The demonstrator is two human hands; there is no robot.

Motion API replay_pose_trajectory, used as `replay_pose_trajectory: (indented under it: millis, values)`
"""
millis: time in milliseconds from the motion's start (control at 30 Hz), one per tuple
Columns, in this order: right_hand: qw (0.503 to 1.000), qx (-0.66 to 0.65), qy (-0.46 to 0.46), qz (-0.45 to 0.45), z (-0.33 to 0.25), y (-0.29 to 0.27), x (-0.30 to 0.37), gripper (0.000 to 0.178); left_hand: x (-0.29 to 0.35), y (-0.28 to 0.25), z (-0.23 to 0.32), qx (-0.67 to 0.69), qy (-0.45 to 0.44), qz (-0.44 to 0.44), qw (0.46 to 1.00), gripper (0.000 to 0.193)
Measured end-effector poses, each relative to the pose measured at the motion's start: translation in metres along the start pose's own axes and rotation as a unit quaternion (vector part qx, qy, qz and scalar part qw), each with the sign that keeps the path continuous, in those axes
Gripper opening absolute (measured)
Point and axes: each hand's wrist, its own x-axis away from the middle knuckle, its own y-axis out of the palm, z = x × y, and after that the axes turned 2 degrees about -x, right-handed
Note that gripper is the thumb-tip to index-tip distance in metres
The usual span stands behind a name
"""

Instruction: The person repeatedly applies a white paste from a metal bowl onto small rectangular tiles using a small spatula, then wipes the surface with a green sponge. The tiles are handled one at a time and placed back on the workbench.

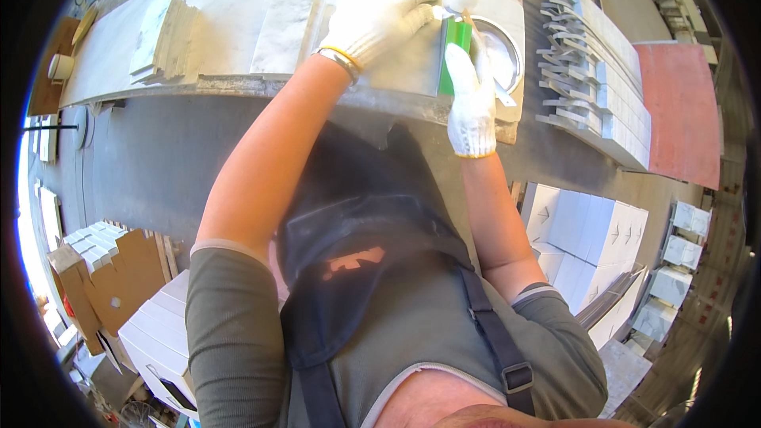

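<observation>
My left hand [384, 16], in a white knit glove, lies on the pale marbled worktop [226, 0] with its fingers stretched to the right. A marbled tile [283, 36] lies just left of it. In a matching glove, my right hand [473, 103] closes on a long green block [449, 63] near the table's front edge. Its thumb crosses the green face, and the fingers lie along the far side. A small pale-tipped piece, blurred, shows above the block. Right of this hand sits a round white dish [501, 55] with a silvery rim, partly covered by the fingers.
A stack of marbled tiles [165, 36] stands on the table's left. Beyond the right end, a row of pale slabs [598, 71] stands beside a reddish board [680, 111]. White boxes [590, 230] are at my right, an opened brown carton [119, 285] at my left.
</observation>
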Motion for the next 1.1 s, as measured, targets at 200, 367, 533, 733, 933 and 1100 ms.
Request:
replay_pose_trajectory:
  millis: [200,367,533,733,933,1100]
  values:
    - [0.964,-0.21,0.163,0.001,-0.028,-0.006,0.063,0.068,0.006,0.003,-0.002,0.026,0.0,0.014,1.0,0.029]
    - [0.973,-0.202,0.11,0.029,-0.011,0.009,0.027,0.067,0.002,-0.011,0.001,0.106,-0.022,-0.041,0.993,0.023]
    - [0.975,-0.196,0.102,-0.009,-0.021,-0.005,0.054,0.065,0.003,-0.014,0.002,0.109,-0.046,-0.05,0.992,0.022]
    - [0.998,-0.066,0.018,0.012,-0.005,0.002,0.015,0.063,0.002,-0.005,0.0,0.093,-0.028,-0.052,0.994,0.025]
    - [0.999,-0.045,0.025,-0.011,-0.025,-0.004,0.029,0.063,0.006,-0.006,-0.002,-0.013,0.041,0.027,0.999,0.029]
    - [0.989,0.125,-0.079,0.005,-0.019,-0.004,0.035,0.063,0.006,-0.001,-0.005,0.095,-0.023,-0.061,0.993,0.027]
